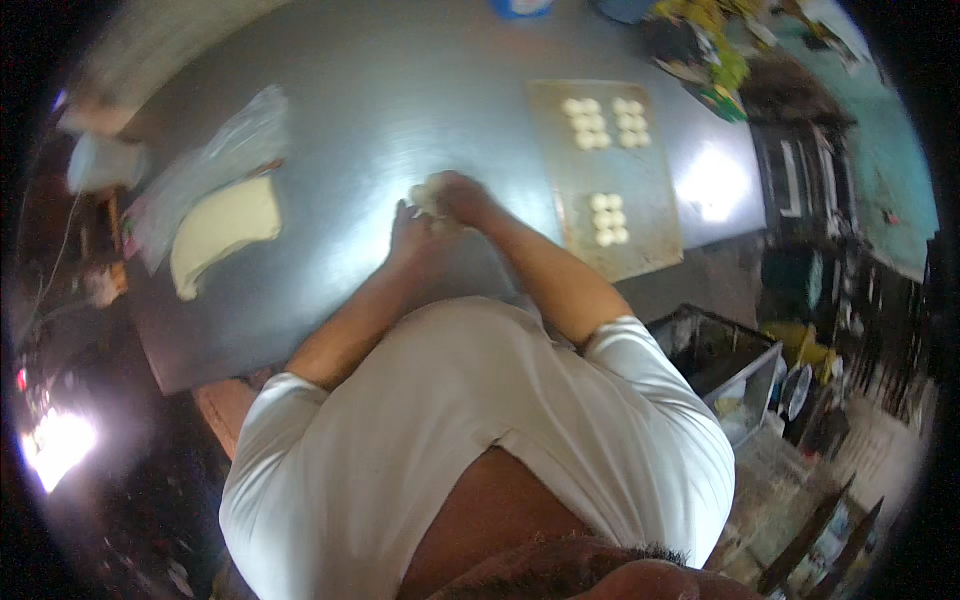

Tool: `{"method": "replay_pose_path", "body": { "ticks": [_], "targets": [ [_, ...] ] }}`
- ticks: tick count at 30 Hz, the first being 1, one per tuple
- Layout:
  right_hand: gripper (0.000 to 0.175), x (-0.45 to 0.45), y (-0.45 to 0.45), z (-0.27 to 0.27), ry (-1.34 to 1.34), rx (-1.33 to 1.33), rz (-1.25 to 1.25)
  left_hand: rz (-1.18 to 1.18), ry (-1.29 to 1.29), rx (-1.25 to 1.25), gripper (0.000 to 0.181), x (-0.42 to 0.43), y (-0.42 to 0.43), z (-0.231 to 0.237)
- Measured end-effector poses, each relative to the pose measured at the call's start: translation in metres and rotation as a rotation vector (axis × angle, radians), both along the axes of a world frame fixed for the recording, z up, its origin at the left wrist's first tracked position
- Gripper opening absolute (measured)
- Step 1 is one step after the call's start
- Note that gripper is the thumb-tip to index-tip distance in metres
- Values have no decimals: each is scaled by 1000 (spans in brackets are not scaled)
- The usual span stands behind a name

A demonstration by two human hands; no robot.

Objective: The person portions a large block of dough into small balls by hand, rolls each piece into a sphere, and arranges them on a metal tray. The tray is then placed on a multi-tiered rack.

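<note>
Pale pieces of dough (426,192) are between my two hands over the metal tabletop (360,97). My right hand (466,201) is curled around the dough from the right. From the near left, my left hand (412,231) meets it with the thumb raised; blur and overlap hide the exact finger contact. On my right lies a flat baking tray (585,172), carrying three groups of small dough balls (588,124). A large slab of dough (229,229) rests on the table to my left.
Clear plastic sheeting (240,139) lies beside the slab. At the far edge are a blue container (521,7) and yellow-green bags (720,56). An open box-like bin (720,360) stands below the table on my right. A white container (105,163) is past the left edge.
</note>
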State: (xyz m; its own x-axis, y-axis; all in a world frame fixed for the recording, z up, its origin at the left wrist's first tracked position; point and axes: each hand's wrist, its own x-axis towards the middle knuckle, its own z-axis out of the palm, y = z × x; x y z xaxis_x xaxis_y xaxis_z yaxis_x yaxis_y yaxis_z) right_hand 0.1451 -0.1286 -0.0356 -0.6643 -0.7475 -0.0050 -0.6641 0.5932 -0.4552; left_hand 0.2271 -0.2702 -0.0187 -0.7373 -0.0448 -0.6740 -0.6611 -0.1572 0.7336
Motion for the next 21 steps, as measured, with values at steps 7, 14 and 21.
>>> {"method": "replay_pose_path", "body": {
  "ticks": [7,14,21],
  "targets": [
    [40,-6,47,31,-929,-304,-508,93,-1,271,46,-28,40,32],
    [37,24,251,44,-648,-575,-804,-187,-59,199,48,-44,227,94],
    [34,16,422,47,-384,-368,-927,-224,-111,253,49,-59,390,84]
  ]
}}
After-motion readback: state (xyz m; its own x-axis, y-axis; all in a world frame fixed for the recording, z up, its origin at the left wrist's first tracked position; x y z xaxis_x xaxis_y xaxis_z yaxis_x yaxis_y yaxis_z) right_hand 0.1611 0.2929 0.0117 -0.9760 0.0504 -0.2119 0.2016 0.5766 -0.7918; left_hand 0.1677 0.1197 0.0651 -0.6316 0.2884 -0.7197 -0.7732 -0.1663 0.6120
